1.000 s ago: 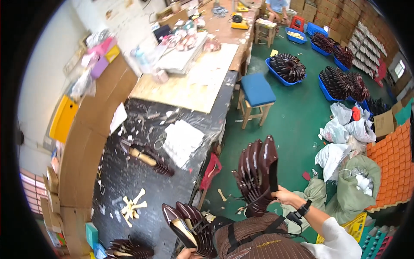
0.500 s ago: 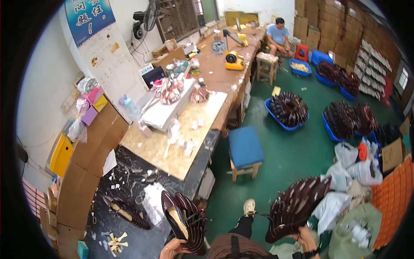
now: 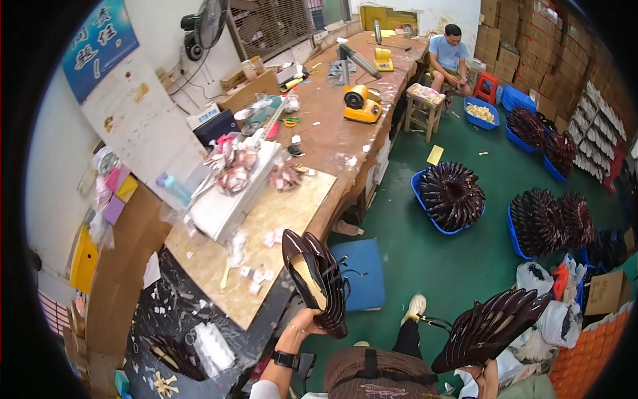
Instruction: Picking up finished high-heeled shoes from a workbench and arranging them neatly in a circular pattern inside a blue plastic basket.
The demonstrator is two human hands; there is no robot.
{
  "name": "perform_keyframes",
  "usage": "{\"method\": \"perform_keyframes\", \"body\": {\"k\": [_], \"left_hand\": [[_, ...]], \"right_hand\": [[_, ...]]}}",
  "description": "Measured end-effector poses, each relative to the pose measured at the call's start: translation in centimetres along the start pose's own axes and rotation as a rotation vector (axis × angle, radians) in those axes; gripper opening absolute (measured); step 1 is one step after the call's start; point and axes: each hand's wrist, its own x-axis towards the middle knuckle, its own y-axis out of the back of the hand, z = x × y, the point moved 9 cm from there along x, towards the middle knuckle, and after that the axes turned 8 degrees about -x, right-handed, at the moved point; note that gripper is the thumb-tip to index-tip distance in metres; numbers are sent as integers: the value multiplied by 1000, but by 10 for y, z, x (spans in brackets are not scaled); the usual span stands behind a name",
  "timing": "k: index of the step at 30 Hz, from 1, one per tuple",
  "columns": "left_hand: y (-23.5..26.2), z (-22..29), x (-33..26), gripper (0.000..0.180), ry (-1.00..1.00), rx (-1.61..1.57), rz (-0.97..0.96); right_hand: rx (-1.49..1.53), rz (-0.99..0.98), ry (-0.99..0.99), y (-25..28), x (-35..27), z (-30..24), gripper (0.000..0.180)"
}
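Shoe stacks [image 3: 319, 279] | left hand [image 3: 307, 322], right hand [image 3: 481, 375]: fingers clasping one each | blue stool [image 3: 365, 278] ahead | blue tub [image 3: 418, 189] beyond

A bunch of glossy dark burgundy shoes [image 3: 318, 282] stands nearly upright above the left hand [image 3: 307, 322], which grips it near its lower end. The shoes are packed side by side, their pointed toes leaning up and slightly left, away from the fingers. The outermost one turns its opening outward, baring a pale tan insole above the hand; thin dark straps stick out loosely on the bunch's far side from the hand. A larger, fanned bunch of matching shoes [image 3: 495, 329] rests above the right hand [image 3: 484, 376], which supports it from below. Tightly layered, it slants up and rightward from that hand, its ends spread in a jagged row, while a slim strap juts out leftward. The exact count in either bunch is unclear.
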Motion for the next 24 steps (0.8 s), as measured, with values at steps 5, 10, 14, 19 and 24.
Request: {"method": "perform_keyframes", "body": {"k": [5,10,14,19,24], "left_hand": [[-84,67,88,45,-66,-125,-27],[-154,135,137,46,-53,-266,-16],[-202,209,157,44,-132,-302,11],[-202,305,241,44,-183,-349,86],[-205,439,349,41,-283,-432,104]], "right_hand": [[72,47,17,11,104,-116,46],[-83,9,51,-42,207,-240,45],[-424,-92,146,-124,281,-325,39],[-257,-120,11,-213,383,-366,40],[-230,-189,-6,-283,481,-389,48]]}}
